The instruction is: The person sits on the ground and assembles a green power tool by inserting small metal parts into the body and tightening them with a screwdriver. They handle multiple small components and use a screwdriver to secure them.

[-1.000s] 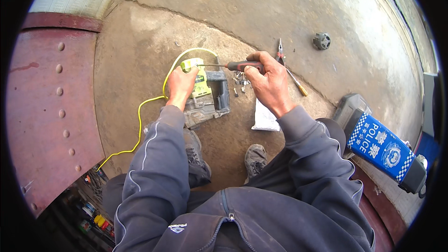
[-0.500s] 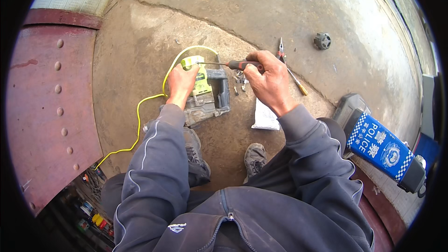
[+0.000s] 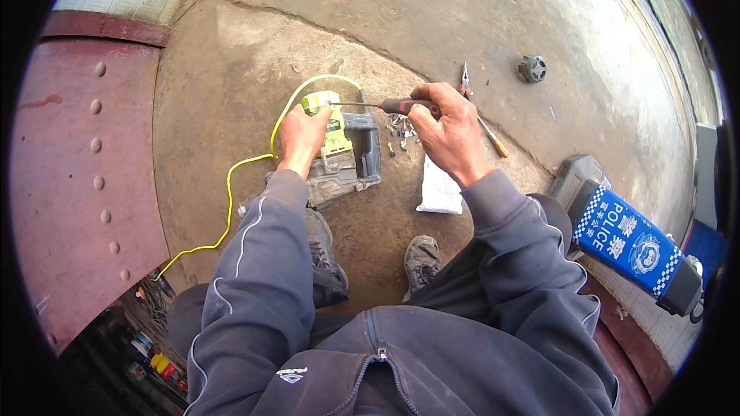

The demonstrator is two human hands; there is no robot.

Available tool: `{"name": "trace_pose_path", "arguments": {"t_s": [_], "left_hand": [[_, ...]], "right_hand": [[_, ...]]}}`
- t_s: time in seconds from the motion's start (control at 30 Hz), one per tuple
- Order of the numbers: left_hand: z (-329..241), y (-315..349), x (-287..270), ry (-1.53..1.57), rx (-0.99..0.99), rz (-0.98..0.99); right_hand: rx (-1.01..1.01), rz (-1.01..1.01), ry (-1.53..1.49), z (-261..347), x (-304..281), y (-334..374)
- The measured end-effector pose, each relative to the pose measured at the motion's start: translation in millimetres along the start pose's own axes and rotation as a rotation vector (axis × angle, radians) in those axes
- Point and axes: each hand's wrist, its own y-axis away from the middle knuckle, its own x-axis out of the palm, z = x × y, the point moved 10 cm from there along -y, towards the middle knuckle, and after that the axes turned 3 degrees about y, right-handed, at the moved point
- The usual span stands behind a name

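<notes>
A lime-green and grey corded power tool (image 3: 336, 163) with a loop handle lies on the ground in front of my feet. My left hand (image 3: 303, 137) is closed round its green housing, the thumb near the top. In my right hand (image 3: 449, 127) is a screwdriver (image 3: 399, 106) with a dark and red handle, gripped from above. Its thin shaft runs level to the left, and the tip meets the green housing by my left thumb. Between the tool and my right hand lie several small loose parts (image 3: 402, 129). My fingers partly hide the screwdriver's handle.
Pliers (image 3: 465, 81) and a yellow-handled screwdriver (image 3: 493, 136) lie beyond my right hand, a dark round part (image 3: 532, 68) farther right. A white packet (image 3: 441, 187) sits nearer me. The yellow cord (image 3: 229, 200) trails left past a riveted red metal panel (image 3: 92, 185). A blue box (image 3: 628, 240) stands right.
My right hand and the screwdriver have shifted slightly to the right. My left hand keeps its hold on the power tool, almost unmoved.
</notes>
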Motion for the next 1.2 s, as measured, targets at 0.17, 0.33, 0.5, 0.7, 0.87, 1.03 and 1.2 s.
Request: {"name": "trace_pose_path", "arguments": {"t_s": [0.17, 0.33, 0.5, 0.7, 0.87, 1.03, 1.2], "left_hand": [[7.3, -1.3, 1.1, 0.039, 0.035, -0.03], [14.3, -4.0, 3.7, 0.023, 0.028, -0.018], [7.3, 1.3, 1.6, 0.062, 0.039, 0.018], [17.7, -0.5, 5.7, 0.05, 0.019, 0.026], [15.1, -1.6, 4.7, 0.053, 0.016, 0.021], [15.3, -1.2, 5.8, 0.029, 0.004, 0.044], [15.1, -0.4, 2.9, 0.0, 0.015, 0.02]], "right_hand": [[-0.05, 0.042, 0.004, 4.2, 2.6, -6.3], [0.016, 0.131, -0.006, 5.5, 5.3, -22.8], [0.082, 0.251, -0.089, 3.6, 11.8, -31.7], [-0.053, 0.192, 0.018, 19.0, 10.0, -38.8], [-0.055, 0.169, -0.019, 25.9, 12.1, -43.7], [0.023, 0.126, 0.144, 27.4, 13.4, -46.2], [0.033, 0.086, 0.166, 18.6, 14.6, -58.4]]}}
